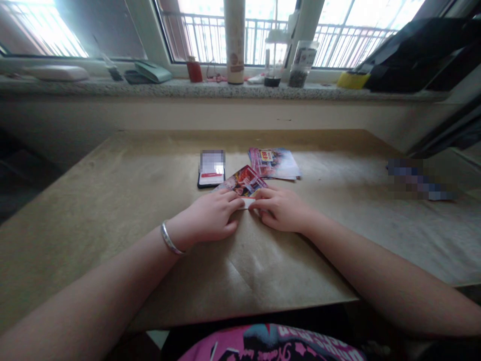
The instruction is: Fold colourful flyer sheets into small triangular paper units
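A colourful printed flyer (pixel 246 181) lies on the table in front of me, its near edge folded over into a narrow strip with a white part showing. My left hand (pixel 216 214), with a silver bangle at the wrist, presses its fingertips onto the left end of the fold. From the other side, my right hand (pixel 283 208) grips the right end, fingers curled and thumb tucked close. Only a small gap separates the two sets of fingertips. Just beyond the flyer sits a stack of similar flyers (pixel 281 164). A phone (pixel 211 169) with a lit screen rests to their left.
The table (pixel 112 220) has a smooth tan cover. On its right side lies a blurred, long patterned object (pixel 419 180). Along the granite windowsill (pixel 210 90) stand a tall cylinder (pixel 235 45), a red jar (pixel 194 70), clear containers (pixel 300 65) and a black bag (pixel 409 55).
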Motion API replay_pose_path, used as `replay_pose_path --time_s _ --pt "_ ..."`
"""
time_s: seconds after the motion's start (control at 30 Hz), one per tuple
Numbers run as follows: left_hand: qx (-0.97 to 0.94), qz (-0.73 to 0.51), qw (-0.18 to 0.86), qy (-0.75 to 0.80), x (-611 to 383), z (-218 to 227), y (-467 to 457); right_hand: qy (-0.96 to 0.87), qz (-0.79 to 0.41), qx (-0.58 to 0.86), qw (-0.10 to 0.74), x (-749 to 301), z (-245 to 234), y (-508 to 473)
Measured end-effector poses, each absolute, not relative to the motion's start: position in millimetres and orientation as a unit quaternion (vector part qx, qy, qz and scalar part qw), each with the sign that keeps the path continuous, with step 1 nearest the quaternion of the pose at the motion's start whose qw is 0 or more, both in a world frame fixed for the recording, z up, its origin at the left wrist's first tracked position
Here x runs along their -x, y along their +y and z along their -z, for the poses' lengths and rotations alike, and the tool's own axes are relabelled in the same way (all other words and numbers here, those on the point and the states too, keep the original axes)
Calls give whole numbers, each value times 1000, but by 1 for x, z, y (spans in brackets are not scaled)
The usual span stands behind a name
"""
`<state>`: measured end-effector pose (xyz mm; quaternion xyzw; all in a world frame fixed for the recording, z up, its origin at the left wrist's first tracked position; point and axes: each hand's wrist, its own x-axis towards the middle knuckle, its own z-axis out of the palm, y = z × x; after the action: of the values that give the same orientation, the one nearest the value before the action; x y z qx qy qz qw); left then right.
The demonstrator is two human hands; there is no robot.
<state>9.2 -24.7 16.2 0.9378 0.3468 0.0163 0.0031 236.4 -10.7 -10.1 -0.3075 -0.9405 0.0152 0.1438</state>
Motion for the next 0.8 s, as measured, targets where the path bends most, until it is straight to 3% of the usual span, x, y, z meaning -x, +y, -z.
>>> replay_pose_path --time_s 0.57,0.8 --pt "-950 -11 -49 309 -4 -12 -24 -939 -22 307 157 -237 15 -8" --pt "-955 -17 -15 297 6 -12 -19 -938 -25 306 160 -238 13 -8"
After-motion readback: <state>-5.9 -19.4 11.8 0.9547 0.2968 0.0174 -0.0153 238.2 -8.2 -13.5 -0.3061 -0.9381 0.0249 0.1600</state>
